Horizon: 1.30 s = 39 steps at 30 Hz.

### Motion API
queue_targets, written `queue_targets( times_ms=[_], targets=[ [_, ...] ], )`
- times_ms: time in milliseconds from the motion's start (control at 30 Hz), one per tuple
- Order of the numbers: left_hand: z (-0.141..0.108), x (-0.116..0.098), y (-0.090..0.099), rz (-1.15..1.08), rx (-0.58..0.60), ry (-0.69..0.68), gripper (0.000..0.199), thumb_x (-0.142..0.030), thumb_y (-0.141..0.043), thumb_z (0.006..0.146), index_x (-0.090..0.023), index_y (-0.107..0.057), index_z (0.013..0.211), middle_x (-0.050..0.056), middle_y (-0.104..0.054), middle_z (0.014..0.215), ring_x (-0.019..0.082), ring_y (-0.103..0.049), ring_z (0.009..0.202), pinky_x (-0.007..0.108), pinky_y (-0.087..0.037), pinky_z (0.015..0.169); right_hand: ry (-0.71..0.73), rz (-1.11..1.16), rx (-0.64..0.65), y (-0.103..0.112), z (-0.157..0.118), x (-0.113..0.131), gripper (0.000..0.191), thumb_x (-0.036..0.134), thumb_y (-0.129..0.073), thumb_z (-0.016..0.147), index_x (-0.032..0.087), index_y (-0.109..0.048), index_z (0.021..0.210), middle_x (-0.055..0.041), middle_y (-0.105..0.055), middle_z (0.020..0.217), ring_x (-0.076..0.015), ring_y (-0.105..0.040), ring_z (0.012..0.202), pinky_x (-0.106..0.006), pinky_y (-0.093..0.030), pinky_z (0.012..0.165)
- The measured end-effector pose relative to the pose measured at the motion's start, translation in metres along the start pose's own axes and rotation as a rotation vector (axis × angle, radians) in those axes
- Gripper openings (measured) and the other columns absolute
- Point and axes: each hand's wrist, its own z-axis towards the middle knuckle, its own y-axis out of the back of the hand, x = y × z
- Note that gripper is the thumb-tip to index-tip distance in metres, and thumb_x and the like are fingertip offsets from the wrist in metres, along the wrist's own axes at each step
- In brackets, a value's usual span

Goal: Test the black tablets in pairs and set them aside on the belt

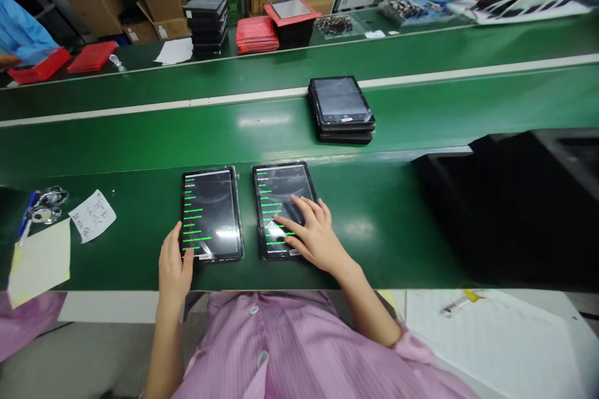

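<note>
Two black tablets lie side by side on the green table [374,224], both screens lit with a list of green text. At the lower left corner of the left tablet [210,212] rests my left hand [174,265], its fingers apart and holding nothing. Over the right tablet [276,190] my right hand [316,234] is spread, fingertips on or just above the screen. Farther back, a small stack of dark tablets [340,100] sits on the green surface.
Black material [519,218] covers the right side. Yellow paper [42,259], a handwritten note [92,217] and a blue pen [28,215] lie at the left. Behind are stacked devices [208,22], red pouches [257,34] and people in blue sleeves.
</note>
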Motion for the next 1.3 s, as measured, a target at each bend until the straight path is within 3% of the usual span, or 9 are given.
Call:
queue_targets(
  times_ms=[167,333,500,667,833,1067,1233,1300],
  targets=[
    [-0.001,-0.001,0.000,-0.014,-0.016,0.016,0.058,-0.046,-0.035,0.103,-0.023,-0.027,0.156,0.015,-0.046,0.151,0.028,-0.046,0.138,0.049,-0.039,0.113,0.008,0.000,0.009,-0.002,0.005,0.002,0.040,0.043,-0.054,0.099,0.031,-0.063,0.135,-0.0166,-0.027,0.157,-0.0397,-0.029,0.140,-0.067,-0.021,0.113],
    [0.003,-0.004,0.003,0.061,0.052,0.007,0.054,-0.049,-0.034,0.103,-0.026,-0.040,0.151,0.014,-0.048,0.148,0.031,-0.047,0.136,0.052,-0.040,0.111,-0.040,0.001,-0.003,-0.003,0.002,0.001,0.036,0.040,-0.052,0.100,0.033,-0.063,0.134,-0.0147,-0.026,0.157,-0.0398,-0.032,0.138,-0.069,-0.022,0.112],
    [0.003,-0.004,0.006,-0.026,0.047,0.072,0.067,-0.052,-0.034,0.102,-0.023,-0.014,0.160,0.019,-0.044,0.151,0.031,-0.047,0.136,0.052,-0.040,0.111,-0.153,0.009,-0.095,0.003,-0.005,-0.010,0.045,0.039,-0.046,0.101,0.028,-0.051,0.144,-0.0167,-0.030,0.154,-0.0385,-0.032,0.137,-0.068,-0.022,0.113],
    [0.006,-0.005,0.008,-0.031,0.068,0.060,0.061,-0.051,-0.032,0.103,-0.025,-0.023,0.158,0.016,-0.042,0.152,0.030,-0.043,0.139,0.052,-0.036,0.114,-0.185,0.009,-0.072,0.002,-0.008,-0.017,0.046,0.040,-0.045,0.100,0.030,-0.049,0.145,-0.0156,-0.034,0.152,-0.0389,-0.033,0.135,-0.069,-0.022,0.112],
    [0.016,-0.013,0.011,0.026,0.103,0.021,0.059,-0.052,-0.032,0.103,-0.025,-0.032,0.155,0.015,-0.043,0.148,0.029,-0.041,0.140,0.052,-0.032,0.117,-0.167,0.000,-0.034,0.001,-0.003,-0.009,0.043,0.041,-0.043,0.101,0.025,-0.054,0.140,-0.0187,-0.034,0.150,-0.0376,-0.034,0.135,-0.068,-0.023,0.113],
    [0.027,-0.012,0.008,0.108,0.096,0.023,0.065,-0.056,-0.030,0.101,-0.021,-0.030,0.156,0.017,-0.047,0.135,0.031,-0.047,0.130,0.052,-0.040,0.109,-0.165,-0.055,0.021,-0.006,0.009,0.000,0.045,0.044,-0.048,0.100,0.026,-0.053,0.141,-0.0195,-0.029,0.154,-0.0395,-0.030,0.138,-0.070,-0.022,0.112],
    [0.040,-0.010,0.012,0.253,0.137,-0.002,0.068,-0.062,-0.028,0.099,-0.017,-0.048,0.147,0.017,-0.051,0.120,0.032,-0.056,0.111,0.054,-0.047,0.098,-0.161,-0.058,0.046,-0.005,0.018,-0.007,0.042,0.049,-0.048,0.099,0.030,-0.057,0.136,-0.0177,-0.027,0.157,-0.0428,-0.027,0.139,-0.076,-0.021,0.107],
    [0.050,-0.009,0.016,0.255,0.145,-0.001,0.068,-0.060,-0.029,0.100,-0.018,-0.038,0.152,0.017,-0.051,0.123,0.032,-0.057,0.111,0.054,-0.047,0.097,-0.166,-0.040,0.018,0.001,0.026,-0.019,0.045,0.051,-0.046,0.100,0.028,-0.056,0.137,-0.0188,-0.027,0.157,-0.0426,-0.027,0.139,-0.074,-0.020,0.109]
  ],
)
